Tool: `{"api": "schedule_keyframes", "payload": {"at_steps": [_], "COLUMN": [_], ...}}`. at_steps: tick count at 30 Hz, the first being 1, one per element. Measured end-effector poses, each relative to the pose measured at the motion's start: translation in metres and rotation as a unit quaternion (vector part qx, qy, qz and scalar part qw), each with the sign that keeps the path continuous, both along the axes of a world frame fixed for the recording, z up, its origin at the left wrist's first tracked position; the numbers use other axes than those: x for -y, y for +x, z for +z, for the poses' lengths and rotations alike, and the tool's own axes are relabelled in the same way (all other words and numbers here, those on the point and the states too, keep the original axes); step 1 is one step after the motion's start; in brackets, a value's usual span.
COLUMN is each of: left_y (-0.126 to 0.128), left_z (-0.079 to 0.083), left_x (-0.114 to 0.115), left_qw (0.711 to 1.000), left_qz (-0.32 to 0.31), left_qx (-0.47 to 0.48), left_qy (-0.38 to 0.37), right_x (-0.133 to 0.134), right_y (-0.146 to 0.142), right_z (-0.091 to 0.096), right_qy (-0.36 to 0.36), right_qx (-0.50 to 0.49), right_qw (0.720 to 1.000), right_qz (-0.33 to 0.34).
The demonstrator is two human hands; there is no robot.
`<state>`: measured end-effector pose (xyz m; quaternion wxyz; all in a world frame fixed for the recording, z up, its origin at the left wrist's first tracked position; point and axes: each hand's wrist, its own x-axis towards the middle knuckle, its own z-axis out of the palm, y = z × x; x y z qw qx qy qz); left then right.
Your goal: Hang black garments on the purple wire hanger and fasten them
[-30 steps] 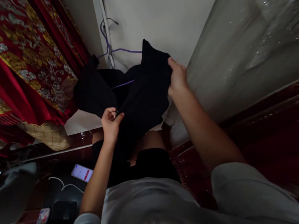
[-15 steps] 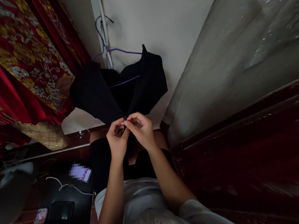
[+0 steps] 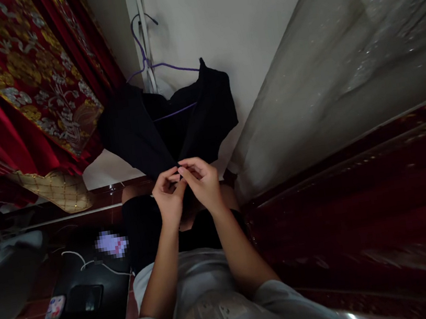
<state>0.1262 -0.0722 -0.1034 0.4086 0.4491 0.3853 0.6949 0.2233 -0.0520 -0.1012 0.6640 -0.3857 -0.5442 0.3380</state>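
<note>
A black garment (image 3: pixel 141 132) hangs on a purple hanger (image 3: pixel 152 65) against the white wall. Its front is open at the top and the two edges meet low down. There my left hand (image 3: pixel 168 195) and my right hand (image 3: pixel 200 182) pinch the fabric together, fingertips touching at a small fastening that I cannot make out clearly. Both hands are closed in a pinch grip.
Red and gold embroidered garments (image 3: pixel 17 65) hang at the left. A pale glittery fabric (image 3: pixel 341 57) hangs at the right above dark red wood furniture (image 3: pixel 363 212). A phone (image 3: pixel 111 245) with a white cable lies on a dark surface at lower left.
A second ago my right hand held the garment's right shoulder up high. It has come down to meet my left hand at the front edges, where both have stayed pinched since.
</note>
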Motion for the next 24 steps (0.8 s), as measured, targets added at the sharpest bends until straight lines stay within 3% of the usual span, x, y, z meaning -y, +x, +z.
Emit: {"api": "schedule_keyframes", "payload": {"at_steps": [7,11,19,24], "left_y": [-0.004,-0.004,0.01,0.016], "left_z": [-0.006,-0.007,-0.017,-0.022], "left_x": [-0.004,-0.002,0.008,0.008], "left_qw": [0.999,0.999,0.999,0.998], "left_qz": [0.018,0.029,0.025,0.026], "left_qx": [0.02,0.015,0.044,0.045], "left_qy": [0.021,0.027,-0.016,-0.03], "right_x": [0.0,-0.001,-0.008,-0.012], "right_y": [0.007,0.0,0.005,0.013], "right_z": [0.001,-0.002,-0.013,-0.018], "right_qy": [0.033,0.046,0.05,0.055], "right_qx": [0.037,-0.007,0.014,0.022], "right_qw": [0.998,0.999,0.999,0.998], "right_qz": [0.049,0.029,-0.017,-0.007]}}
